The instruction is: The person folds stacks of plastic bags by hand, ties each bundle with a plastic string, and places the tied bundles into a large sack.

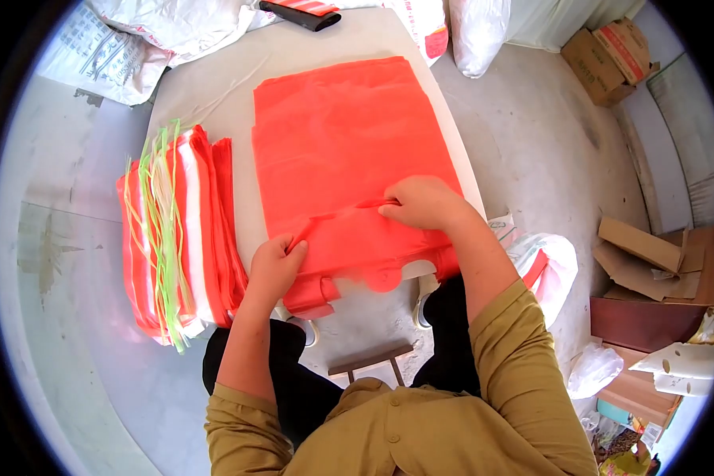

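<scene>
A stack of flat red plastic vest bags (337,135) lies on the table in front of me, with handle loops and a rounded tab hanging over the near edge. My left hand (274,270) is closed in a pinch on the top bag's film at the lower left. Farther right and higher up, my right hand (427,203) pinches the same film, and a raised crease runs between the two hands. To the left of the table's middle, a pile of folded red and white bundles (206,230) carries loose green plastic strands (165,230) across it.
The pale tabletop (206,103) extends past the stack. A black and red roll-like item (305,14) lies at its far edge. White sacks (103,55) stand behind. On the right are cardboard boxes (611,59), an opened carton (650,262) and a white plastic bag (551,266).
</scene>
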A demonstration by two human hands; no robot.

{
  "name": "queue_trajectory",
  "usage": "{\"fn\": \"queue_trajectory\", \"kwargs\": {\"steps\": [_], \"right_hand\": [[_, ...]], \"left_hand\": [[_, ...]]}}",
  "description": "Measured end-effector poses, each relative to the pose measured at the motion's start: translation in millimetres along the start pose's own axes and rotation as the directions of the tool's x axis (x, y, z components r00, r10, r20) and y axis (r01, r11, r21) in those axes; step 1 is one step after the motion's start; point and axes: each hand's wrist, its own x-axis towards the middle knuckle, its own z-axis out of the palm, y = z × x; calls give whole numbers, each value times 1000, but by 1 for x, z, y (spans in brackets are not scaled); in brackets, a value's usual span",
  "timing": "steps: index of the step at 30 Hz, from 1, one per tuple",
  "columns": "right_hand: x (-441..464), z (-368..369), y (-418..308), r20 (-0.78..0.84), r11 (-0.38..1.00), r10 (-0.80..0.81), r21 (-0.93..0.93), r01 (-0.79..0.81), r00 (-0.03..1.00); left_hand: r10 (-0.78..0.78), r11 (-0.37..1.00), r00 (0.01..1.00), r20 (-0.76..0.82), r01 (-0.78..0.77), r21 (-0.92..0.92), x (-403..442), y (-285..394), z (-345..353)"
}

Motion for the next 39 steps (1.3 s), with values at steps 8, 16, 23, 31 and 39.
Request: {"fn": "queue_trajectory", "kwargs": {"steps": [8,16,23,31,39], "right_hand": [[-18,16,-2,-283,989,-120,-120,89,952],[-56,44,-1,-188,908,-400,-218,359,897],[-48,48,8,-178,898,-357,-334,285,917],[-42,57,5,-153,920,-311,-296,256,938],[-38,47,-2,-55,915,-254,-338,221,966]], "left_hand": [[-7,995,1000,-7,8,98,8,0,2],[-75,997,997,1,75,18,12,-1,0],[-131,980,990,60,139,-141,19,-15,-2],[-141,982,988,57,147,-115,19,-13,-3],[-105,994,994,-19,105,37,-5,4,-13]]}}
